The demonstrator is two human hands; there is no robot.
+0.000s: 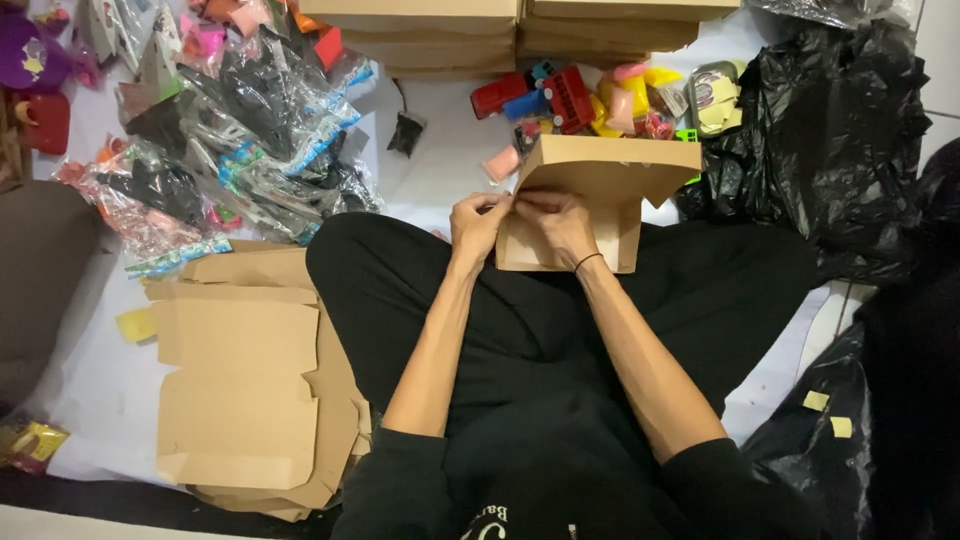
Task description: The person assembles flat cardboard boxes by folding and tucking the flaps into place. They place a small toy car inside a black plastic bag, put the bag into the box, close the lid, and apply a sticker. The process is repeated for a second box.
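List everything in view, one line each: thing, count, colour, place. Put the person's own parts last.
cardboard box: one, brown, half-folded, on the lap, held by both hands
flat box blanks: a stack, brown, floor at left
closed boxes: several, brown, stacked at top
bagged toys: a pile, clear wrappers, mixed colours, upper left
loose toys: a heap, red, pink, yellow, behind the box
plastic bags: black, right side
left hand: pinching the box's near edge
right hand: pinching beside it, dark band at the wrist

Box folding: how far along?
Done: closed boxes stacked at the back. In hand: left hand and right hand pinch an edge of a half-formed brown box. Left: a pile of flat blanks and loose toys.
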